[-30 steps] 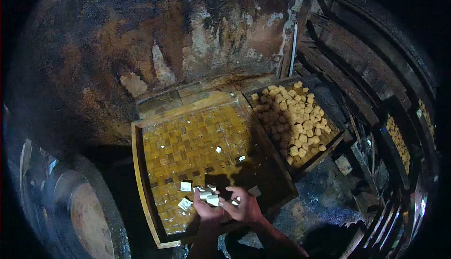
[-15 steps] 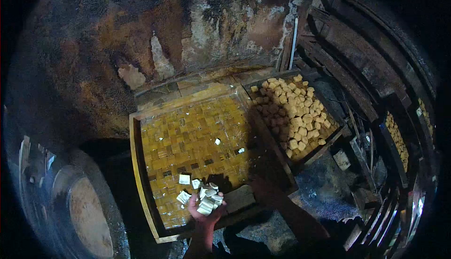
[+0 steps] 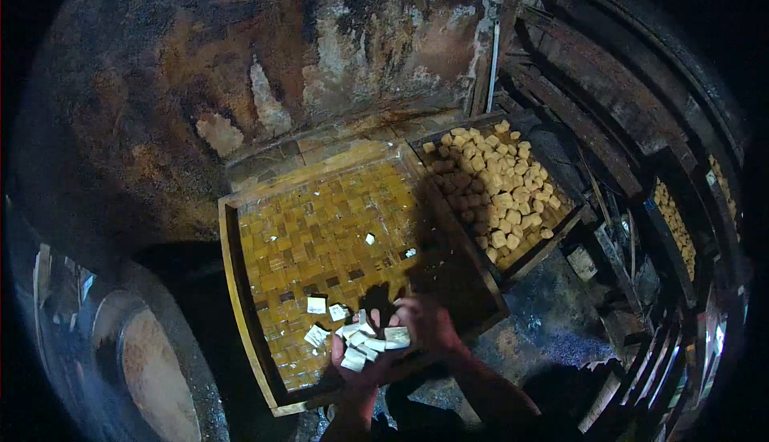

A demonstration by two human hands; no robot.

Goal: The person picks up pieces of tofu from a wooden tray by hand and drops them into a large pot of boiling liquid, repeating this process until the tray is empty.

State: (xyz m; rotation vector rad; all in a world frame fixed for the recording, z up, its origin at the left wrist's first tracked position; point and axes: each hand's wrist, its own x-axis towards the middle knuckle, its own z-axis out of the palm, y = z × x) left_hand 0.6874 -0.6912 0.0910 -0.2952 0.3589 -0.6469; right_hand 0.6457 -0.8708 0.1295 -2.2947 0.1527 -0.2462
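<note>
My left hand (image 3: 370, 374), palm up at the tray's near edge, cups a small heap of white tofu pieces (image 3: 359, 344). My right hand (image 3: 428, 323) meets it from the right, fingers curled against a tofu piece (image 3: 396, 337) at the heap's right side; shadow hides part of its grip. Beneath both hands lies a wooden-framed tray with a woven yellow base (image 3: 320, 238). Loose on the weave, just beyond my left hand, are a square tofu piece (image 3: 316, 305), a second piece (image 3: 338, 312) and a third (image 3: 316, 335).
A second tray (image 3: 541, 259), heaped with golden-brown cubes (image 3: 509, 181), adjoins on the right. Small white crumbs (image 3: 369, 238) dot the weave. A large round vessel (image 3: 156, 370) stands at the lower left. Behind rises a stained wall (image 3: 264, 57); slatted racks (image 3: 673, 226) line the right.
My right hand has moved left from the tray's near right edge to the tofu in my left hand, its fingers now at one piece. My left hand still carries the heap.
</note>
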